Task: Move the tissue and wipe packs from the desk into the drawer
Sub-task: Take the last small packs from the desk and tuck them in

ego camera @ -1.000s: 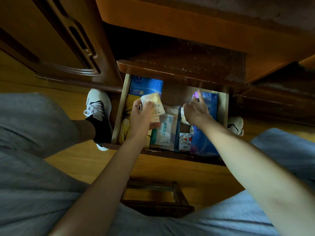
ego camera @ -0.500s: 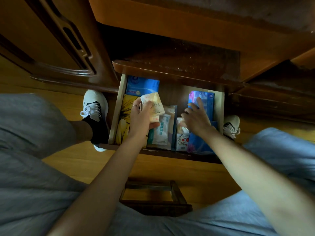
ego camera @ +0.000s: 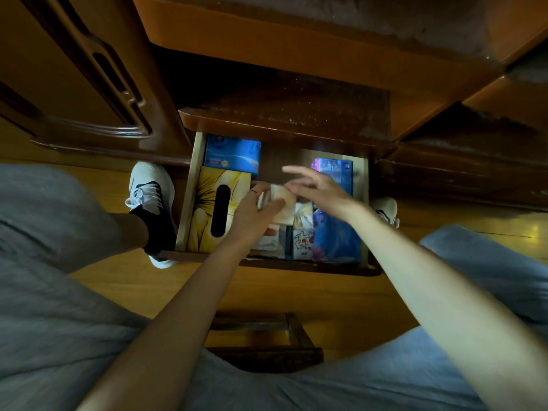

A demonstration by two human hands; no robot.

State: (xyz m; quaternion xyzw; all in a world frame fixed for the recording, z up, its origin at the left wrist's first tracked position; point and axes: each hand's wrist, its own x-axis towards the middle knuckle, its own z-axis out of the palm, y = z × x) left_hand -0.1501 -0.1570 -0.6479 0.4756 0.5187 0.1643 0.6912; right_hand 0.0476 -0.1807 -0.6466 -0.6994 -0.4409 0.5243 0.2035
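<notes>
The wooden drawer (ego camera: 187,200) stands pulled out under the desk. My left hand (ego camera: 252,213) grips a small cream tissue pack (ego camera: 283,203) over the drawer's middle. My right hand (ego camera: 318,189) hovers just right of that pack with fingers spread, blurred by motion; whether it touches the pack I cannot tell. Inside lie a yellow tissue box (ego camera: 216,209) at the left, a blue pack (ego camera: 232,154) behind it, a blue-purple pack (ego camera: 336,170) at the back right, a cartoon-printed pack (ego camera: 302,243) and a blue bag (ego camera: 336,241) at the front right.
The desk top (ego camera: 326,48) overhangs the drawer's back. A cabinet door (ego camera: 89,69) stands at the left. My white shoes (ego camera: 149,188) flank the drawer on the wooden floor. A stool frame (ego camera: 267,345) sits between my knees.
My right hand left the blue-purple pack at the back right and swung left toward the cream pack. My left hand shifted right with the pack, uncovering the yellow tissue box.
</notes>
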